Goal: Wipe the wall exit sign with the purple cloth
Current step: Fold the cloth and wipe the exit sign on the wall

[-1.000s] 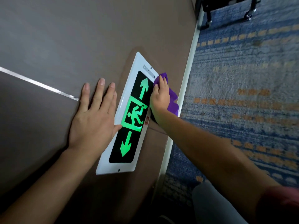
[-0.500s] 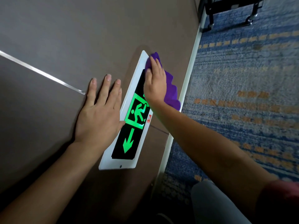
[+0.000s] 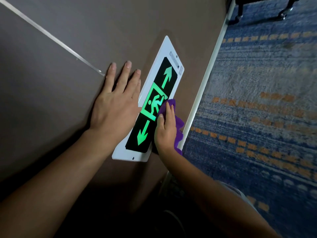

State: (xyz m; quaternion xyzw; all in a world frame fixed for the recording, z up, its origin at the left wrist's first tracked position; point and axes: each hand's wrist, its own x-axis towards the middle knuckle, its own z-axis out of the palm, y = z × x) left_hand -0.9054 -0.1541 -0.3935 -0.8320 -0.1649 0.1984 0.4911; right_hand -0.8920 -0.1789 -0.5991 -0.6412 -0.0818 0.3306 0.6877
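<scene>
One exit sign was fixed low on the brown wall, just above the pale skirting, showing two green arrows and one running figure. One purple cloth lay bunched against the sign's skirting-side edge, covering part of the figure. The right hand was pressed over the cloth, fingers curled on it, hiding most of it. The left hand lay flat and spread on the wall, touching the sign's other edge, holding nothing. Blue patterned carpet covered the floor.
</scene>
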